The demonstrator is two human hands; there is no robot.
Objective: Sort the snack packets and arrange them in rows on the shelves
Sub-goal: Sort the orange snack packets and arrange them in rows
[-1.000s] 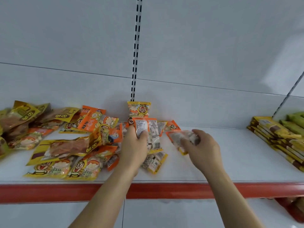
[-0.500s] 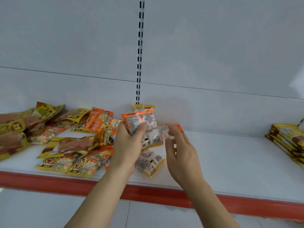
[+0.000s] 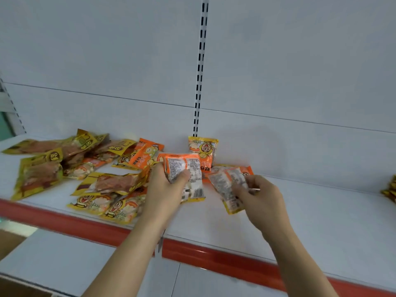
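My left hand grips a small stack of orange snack packets, back labels facing me, held above the white shelf. My right hand pinches another yellow-edged packet just to the right of that stack. One yellow-and-orange packet stands upright against the back wall behind both hands. A loose pile of yellow and orange packets lies to the left on the shelf.
The shelf has a red front edge. A slotted upright runs up the white back panel. A stack of yellow packets shows at the far right edge. A lower white shelf sits below.
My right hand has picked a packet off the shelf and now holds it beside the left hand's stack. The camera has shifted left, so the right-hand stack has nearly left the view.
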